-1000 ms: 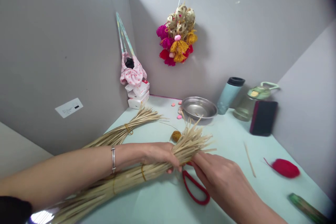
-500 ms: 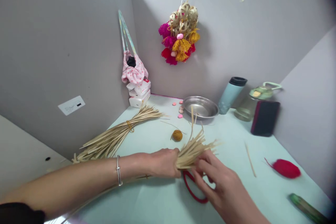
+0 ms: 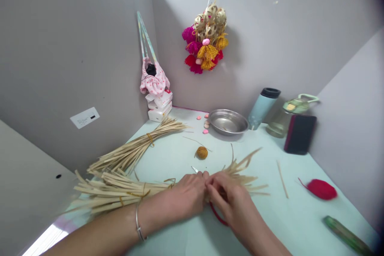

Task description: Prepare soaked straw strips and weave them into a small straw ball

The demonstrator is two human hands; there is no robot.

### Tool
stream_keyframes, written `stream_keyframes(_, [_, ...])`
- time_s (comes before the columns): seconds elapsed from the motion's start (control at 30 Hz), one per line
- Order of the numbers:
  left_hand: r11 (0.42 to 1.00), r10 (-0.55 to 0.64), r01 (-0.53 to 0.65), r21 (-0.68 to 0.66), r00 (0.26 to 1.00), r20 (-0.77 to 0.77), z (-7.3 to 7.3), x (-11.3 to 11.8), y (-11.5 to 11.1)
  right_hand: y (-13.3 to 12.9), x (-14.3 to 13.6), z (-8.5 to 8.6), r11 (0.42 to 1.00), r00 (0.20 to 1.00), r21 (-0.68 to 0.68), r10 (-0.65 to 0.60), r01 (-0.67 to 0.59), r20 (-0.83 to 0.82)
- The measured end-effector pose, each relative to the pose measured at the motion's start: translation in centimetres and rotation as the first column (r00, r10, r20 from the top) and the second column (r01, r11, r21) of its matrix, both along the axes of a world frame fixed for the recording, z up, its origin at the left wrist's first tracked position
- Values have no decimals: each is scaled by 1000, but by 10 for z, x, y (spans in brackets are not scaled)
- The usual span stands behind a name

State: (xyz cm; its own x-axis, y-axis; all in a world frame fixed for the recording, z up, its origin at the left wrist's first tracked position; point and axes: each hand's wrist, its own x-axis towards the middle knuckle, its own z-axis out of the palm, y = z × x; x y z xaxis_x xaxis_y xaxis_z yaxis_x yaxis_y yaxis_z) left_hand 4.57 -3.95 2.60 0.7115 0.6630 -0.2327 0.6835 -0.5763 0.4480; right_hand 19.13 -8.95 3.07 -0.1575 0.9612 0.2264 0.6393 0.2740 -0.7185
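My left hand (image 3: 192, 190) is closed around a bundle of flat straw strips (image 3: 120, 190). The bundle lies low over the table, its loose ends fanning out left behind my forearm and right beyond my hands, with yellow ties on its left part. Against my left hand's fingers, my right hand (image 3: 229, 198) is closed in a pinch over the bundle; what sits between its fingertips is hidden. Beneath both hands lie scissors (image 3: 218, 217), with part of a red handle loop and the metal tip showing.
A second tied straw bundle (image 3: 135, 148) lies at the left. Ahead are a mustard yarn ball (image 3: 202, 153) and a steel bowl (image 3: 228, 122). To the right stand a tumbler (image 3: 263, 109), a bottle (image 3: 277, 124) and a phone (image 3: 300, 134), with red yarn (image 3: 322, 189) and a green-handled object (image 3: 346, 234) nearer.
The bundle has swung lower and flatter, and its left ends now show beside my forearm. My right hand has moved left against my left hand. The scissors' tip has come into view.
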Motion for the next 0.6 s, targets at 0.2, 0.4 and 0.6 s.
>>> stream_keyframes(0.2, [997,-10,10,76,1000,-1,-15,10,-3,17,1,-8,875,822,-480,-229,-60,-522])
stream_keyframes(0.4, [995,-92,88,50,993,69,-7,3,2,9,-1,-16,939,921,-333,-199,82,-334])
stream_keyframes(0.6, [978,-182,185,-91,982,45,17,-6,16,4,1,-21,973,973,-195,-161,127,-167])
